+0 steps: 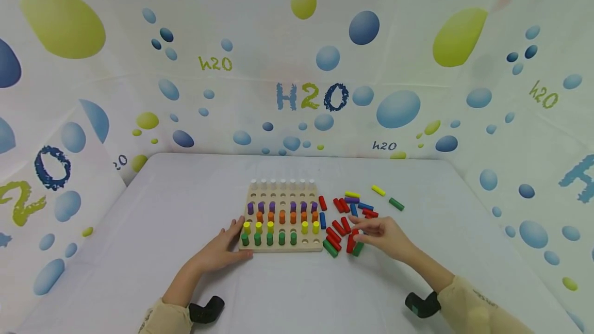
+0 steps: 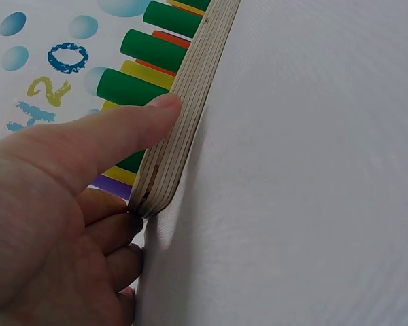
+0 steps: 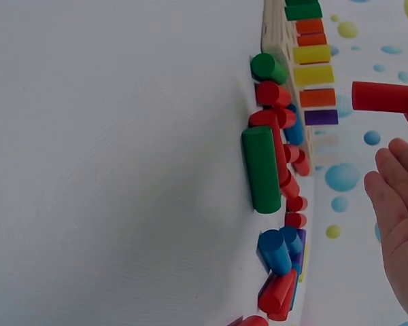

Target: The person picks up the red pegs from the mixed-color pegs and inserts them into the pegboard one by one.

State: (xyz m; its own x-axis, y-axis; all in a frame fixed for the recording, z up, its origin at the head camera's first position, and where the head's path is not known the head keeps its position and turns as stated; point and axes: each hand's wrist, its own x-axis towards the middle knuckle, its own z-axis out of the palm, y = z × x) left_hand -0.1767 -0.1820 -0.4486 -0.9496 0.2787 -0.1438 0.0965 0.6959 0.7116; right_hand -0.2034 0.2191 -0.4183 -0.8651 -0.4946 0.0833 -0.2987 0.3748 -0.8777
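A wooden pegboard (image 1: pixel 284 250) lies on the table, with rows of white, purple, orange, yellow and green pegs upright in its holes. My left hand (image 1: pixel 221 248) grips its near left corner. In the left wrist view, the thumb lies on the board's plywood edge (image 2: pixel 190 88) and the other fingers are curled by the side. Between thumb and fingertips, my right hand (image 3: pixel 404 197) pinches a red peg (image 3: pixel 384 97), raised over the loose pegs to the right of the board. A green peg (image 3: pixel 262 170) lies just beneath that hand.
Loose red, blue and green pegs lie in a scattered pile right of the board, including a red peg (image 1: pixel 322 203) beside its edge. Farther back are a yellow peg (image 1: pixel 378 190) and a green peg (image 1: pixel 396 204). A patterned sheet (image 1: pixel 260 66) hangs behind the white table (image 1: pixel 162 200).
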